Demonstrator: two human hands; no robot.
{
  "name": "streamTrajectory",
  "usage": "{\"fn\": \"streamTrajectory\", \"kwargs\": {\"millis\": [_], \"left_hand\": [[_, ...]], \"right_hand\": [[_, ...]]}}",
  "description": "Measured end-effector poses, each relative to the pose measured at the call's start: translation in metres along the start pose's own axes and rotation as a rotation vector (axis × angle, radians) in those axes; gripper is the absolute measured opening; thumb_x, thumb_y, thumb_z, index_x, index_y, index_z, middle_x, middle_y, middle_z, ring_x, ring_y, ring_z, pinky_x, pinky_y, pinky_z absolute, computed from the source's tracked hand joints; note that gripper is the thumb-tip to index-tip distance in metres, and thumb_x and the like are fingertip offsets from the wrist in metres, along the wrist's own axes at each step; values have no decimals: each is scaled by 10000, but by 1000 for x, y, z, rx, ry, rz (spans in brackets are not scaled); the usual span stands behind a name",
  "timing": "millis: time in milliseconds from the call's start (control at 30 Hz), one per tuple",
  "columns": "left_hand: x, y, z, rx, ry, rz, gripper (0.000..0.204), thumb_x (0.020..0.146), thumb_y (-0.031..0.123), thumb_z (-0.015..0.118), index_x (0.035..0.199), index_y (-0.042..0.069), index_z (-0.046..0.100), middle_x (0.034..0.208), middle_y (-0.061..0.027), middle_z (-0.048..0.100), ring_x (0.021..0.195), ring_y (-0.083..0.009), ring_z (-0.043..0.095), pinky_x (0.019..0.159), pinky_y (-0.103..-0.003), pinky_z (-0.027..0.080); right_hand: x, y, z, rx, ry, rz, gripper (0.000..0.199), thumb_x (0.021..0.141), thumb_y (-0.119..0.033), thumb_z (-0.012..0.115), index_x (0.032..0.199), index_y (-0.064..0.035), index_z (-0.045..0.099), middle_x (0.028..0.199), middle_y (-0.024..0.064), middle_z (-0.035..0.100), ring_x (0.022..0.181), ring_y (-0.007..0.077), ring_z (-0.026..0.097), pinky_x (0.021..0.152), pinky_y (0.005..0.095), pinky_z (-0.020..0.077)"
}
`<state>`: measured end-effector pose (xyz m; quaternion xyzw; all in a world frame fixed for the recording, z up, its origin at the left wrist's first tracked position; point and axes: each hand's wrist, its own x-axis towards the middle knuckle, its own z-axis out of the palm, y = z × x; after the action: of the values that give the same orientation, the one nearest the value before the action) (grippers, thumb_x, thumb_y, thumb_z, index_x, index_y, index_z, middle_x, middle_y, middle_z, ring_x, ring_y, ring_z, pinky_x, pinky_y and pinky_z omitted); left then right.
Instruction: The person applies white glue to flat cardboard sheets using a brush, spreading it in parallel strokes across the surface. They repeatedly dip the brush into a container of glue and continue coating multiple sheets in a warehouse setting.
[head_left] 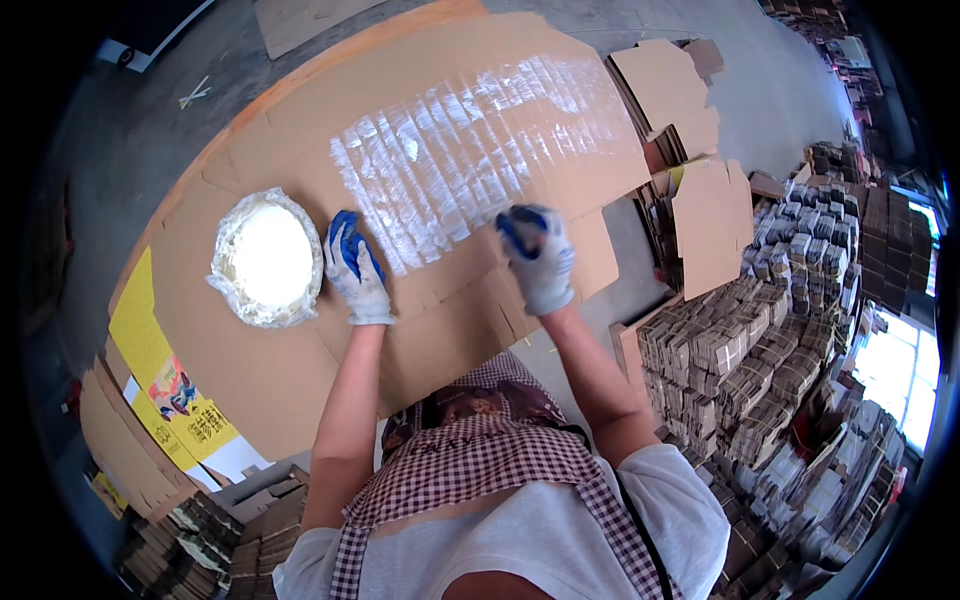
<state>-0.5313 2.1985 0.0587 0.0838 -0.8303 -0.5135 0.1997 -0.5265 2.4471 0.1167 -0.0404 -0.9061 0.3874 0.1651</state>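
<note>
My left hand (356, 272), in a white knitted glove with a blue coating, rests on the cardboard sheet (290, 370), fingers loosely extended and nothing visible in them. Just left of it stands a round tub (268, 258) of white paste, its rim wrapped in crumpled plastic film. My right hand (538, 258), gloved alike, is over the near side of the sheet. Motion blurs its curled fingers, so any hold is hidden. Beyond both hands, white glue strips (450, 160) lie in wet, streaky parallel rows on the cardboard.
Several flat cardboard pieces (712, 225) lean at the table's right. Farther right rise tied stacks of cardboard (720, 345). A yellow printed sheet (165, 370) lies at the left edge. More bundles (180, 540) sit at lower left. Grey floor (230, 65) surrounds the table.
</note>
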Motion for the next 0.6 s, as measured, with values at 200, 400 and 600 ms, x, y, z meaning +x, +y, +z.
{"fn": "streamTrajectory", "kwargs": {"millis": [200,400,600], "left_hand": [[0,4,0,21,-14,-4,345,971,164,493,1243,-24,589,1292,-164,581,1214,-306,534,1077,-406,374],[0,0,0,49,-3,-19,358,982,168,482,1271,-28,564,1299,-150,588,1220,-277,538,1082,-393,371],[0,13,6,-5,22,-77,381,994,244,489,1246,-26,582,1292,-163,580,1207,-311,533,1069,-419,374]], "right_hand": [[35,45,-13,-130,111,76,376,774,-204,794,1076,-80,609,1060,147,629,925,358,644,780,410,527],[13,19,-14,28,8,-43,324,790,-148,761,1066,-70,611,1036,159,633,911,364,635,788,410,522],[76,88,-36,-158,221,117,271,795,-138,751,1022,-59,625,973,154,630,864,356,636,748,414,514]]}}
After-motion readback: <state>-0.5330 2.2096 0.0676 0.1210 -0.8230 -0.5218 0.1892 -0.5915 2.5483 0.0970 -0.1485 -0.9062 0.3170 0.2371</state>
